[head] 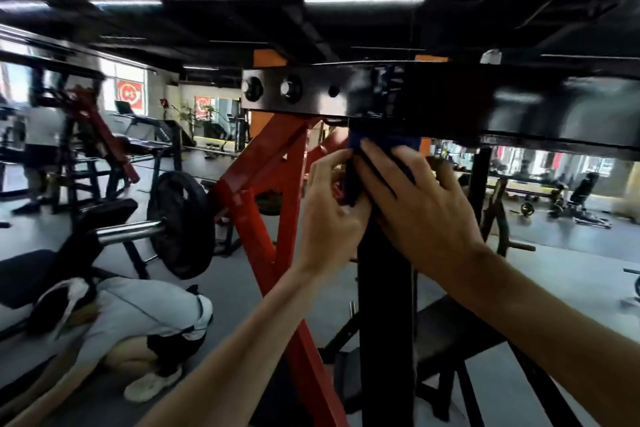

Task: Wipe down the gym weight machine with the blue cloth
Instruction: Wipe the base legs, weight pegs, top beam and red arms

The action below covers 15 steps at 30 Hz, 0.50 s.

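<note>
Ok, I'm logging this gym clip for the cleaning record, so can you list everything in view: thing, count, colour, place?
blue cloth: one, blue, against the black upright post, just under the crossbeam
black upright post: one, black, centre
crossbeam: one, black, bolted, overhead
red frame: one, red, slanted, left of the post
weight plate: one, black, on a chrome bar, left
crouching person: one, pale top, floor lower left
bench: one, black, lower right
left hand: one, fingers curled at the post's left edge
right hand: one, flat on the cloth

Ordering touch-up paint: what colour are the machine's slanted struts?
Red, clearest in the head view: the struts left of the black post.
</note>
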### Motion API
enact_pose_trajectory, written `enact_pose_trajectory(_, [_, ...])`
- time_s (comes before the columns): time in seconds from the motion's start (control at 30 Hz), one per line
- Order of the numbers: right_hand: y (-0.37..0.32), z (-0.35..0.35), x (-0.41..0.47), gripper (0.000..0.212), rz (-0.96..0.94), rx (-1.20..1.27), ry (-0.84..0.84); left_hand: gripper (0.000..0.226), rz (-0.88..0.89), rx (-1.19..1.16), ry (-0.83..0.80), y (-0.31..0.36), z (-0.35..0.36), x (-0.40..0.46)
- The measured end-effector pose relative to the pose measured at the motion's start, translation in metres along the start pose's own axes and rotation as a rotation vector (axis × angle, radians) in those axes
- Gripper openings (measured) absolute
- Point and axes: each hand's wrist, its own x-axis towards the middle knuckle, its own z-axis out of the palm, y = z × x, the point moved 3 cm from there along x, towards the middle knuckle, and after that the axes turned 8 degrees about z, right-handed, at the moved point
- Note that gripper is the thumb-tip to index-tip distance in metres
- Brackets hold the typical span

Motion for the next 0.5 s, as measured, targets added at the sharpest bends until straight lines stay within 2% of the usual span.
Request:
enact_pose_trajectory(0.2, [0.021, -0.011, 0.005, 0.05, -0.151, 0.111, -0.023, 0.076, -0.042, 0.199, -0.058, 0.014, 0.008, -0.014])
enact_pose_trajectory(0.37, [0.03, -0.012, 0.003, 0.051, -0.217, 0.037, 0.012, 0.099, 0.015, 0.526, -0.137, 0.017, 0.024, -0.027])
enact_pose_trajectory(0.5, [0.003, -0.005, 0.023, 0.054, -0.219, -0.012, -0.023, 0.106, -0.016, 0.599, -0.153, 0.019, 0.025, -0.032])
